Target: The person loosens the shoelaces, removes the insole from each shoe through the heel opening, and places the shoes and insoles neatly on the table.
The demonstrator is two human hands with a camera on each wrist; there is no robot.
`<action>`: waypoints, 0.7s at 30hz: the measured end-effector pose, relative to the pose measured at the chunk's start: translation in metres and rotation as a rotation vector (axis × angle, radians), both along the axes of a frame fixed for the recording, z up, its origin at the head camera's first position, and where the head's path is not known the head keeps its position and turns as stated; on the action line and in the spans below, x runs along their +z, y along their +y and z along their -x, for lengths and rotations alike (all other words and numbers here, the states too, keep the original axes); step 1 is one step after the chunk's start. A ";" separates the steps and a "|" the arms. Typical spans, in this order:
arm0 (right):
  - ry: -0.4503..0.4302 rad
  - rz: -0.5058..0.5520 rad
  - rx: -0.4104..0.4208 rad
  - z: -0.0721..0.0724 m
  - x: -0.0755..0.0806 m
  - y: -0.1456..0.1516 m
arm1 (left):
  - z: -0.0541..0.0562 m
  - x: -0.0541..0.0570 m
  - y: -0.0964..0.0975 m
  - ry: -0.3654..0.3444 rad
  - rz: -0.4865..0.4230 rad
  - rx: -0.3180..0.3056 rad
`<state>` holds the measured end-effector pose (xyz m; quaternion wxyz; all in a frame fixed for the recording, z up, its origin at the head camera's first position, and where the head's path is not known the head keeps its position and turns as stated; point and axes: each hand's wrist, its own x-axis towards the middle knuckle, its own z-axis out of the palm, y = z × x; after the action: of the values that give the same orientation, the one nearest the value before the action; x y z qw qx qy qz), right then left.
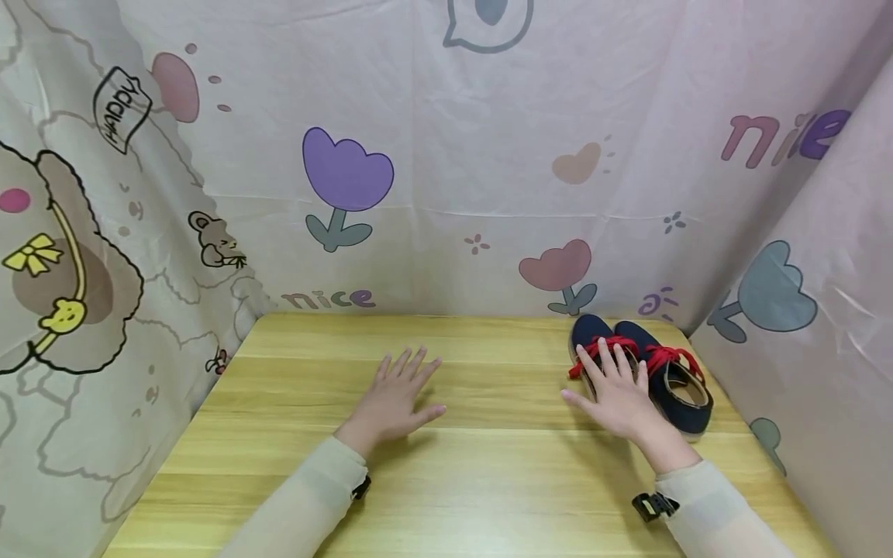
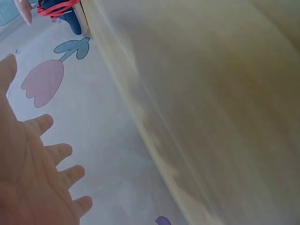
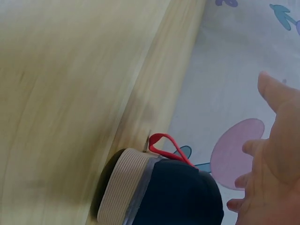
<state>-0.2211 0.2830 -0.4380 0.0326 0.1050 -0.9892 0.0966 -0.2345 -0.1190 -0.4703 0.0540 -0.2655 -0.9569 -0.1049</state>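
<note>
Two dark navy shoes with red laces stand side by side at the table's back right, toes toward the back curtain. The right shoe (image 1: pixel 687 415) shows its opening and tan lining; the left shoe (image 1: pixel 589 329) is partly covered by my right hand (image 1: pixel 621 399). That hand is spread palm down above it, holding nothing. In the right wrist view the left shoe (image 3: pixel 183 197) shows its ribbed pale sole edge and a red lace loop (image 3: pixel 161 140) beside the hand. My left hand (image 1: pixel 394 399) hovers palm down over the table's middle left, fingers spread, nothing in it.
The wooden table (image 1: pixel 481 480) runs back to a printed curtain (image 1: pixel 453 155), with more printed cloth along its left and right sides. Each wrist carries a small black camera; the right one (image 1: pixel 654 506) shows at the cuff.
</note>
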 end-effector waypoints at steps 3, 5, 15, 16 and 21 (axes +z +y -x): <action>-0.012 -0.010 -0.014 0.001 0.001 0.002 | 0.001 0.000 0.003 -0.027 -0.012 -0.003; -0.011 -0.013 -0.018 0.001 0.001 0.002 | 0.001 0.000 0.006 -0.037 -0.009 -0.003; -0.017 0.017 -0.096 0.005 0.002 0.002 | 0.005 0.003 0.020 -0.072 -0.025 -0.041; -0.019 0.017 -0.104 0.006 0.002 0.001 | 0.005 0.003 0.021 -0.073 -0.027 -0.046; -0.022 0.040 -0.148 0.009 0.003 0.000 | 0.009 0.002 0.031 -0.083 -0.021 -0.074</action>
<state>-0.2303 0.2826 -0.4355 0.0309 0.0301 -0.9924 0.1149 -0.2430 -0.0879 -0.4683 0.0131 -0.2956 -0.9467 -0.1277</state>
